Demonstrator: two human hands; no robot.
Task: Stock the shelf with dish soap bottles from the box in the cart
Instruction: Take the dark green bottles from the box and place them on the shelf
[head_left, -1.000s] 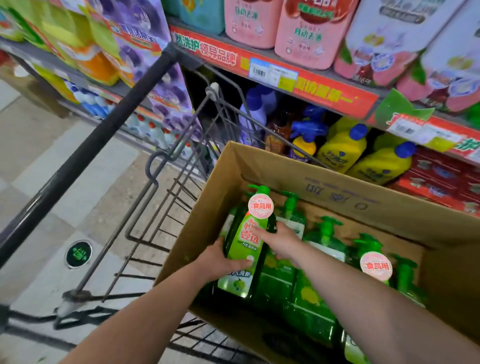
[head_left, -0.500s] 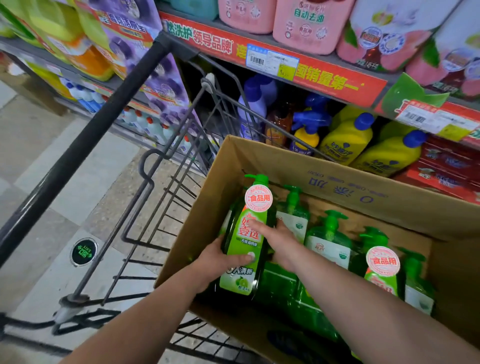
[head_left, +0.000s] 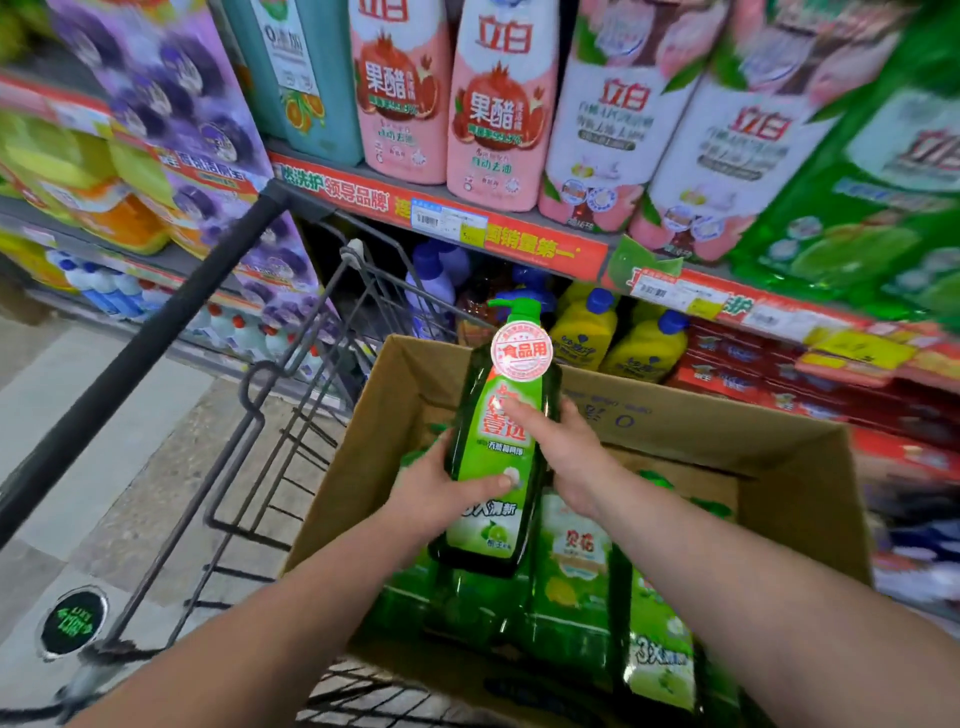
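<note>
I grip the dish soap bottle (head_left: 498, 457), pump up, over the left end of the box (head_left: 779, 493), with my left hand (head_left: 436, 493) and right hand (head_left: 566, 457) curled round it.

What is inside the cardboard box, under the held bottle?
More green soap bottles stand packed in the cardboard box. The held bottle covers some; the box floor is hidden.

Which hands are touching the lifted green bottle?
Touching, both. Head view: left hand grips the green bottle low, thumb across label; right hand holds its right side.
</note>
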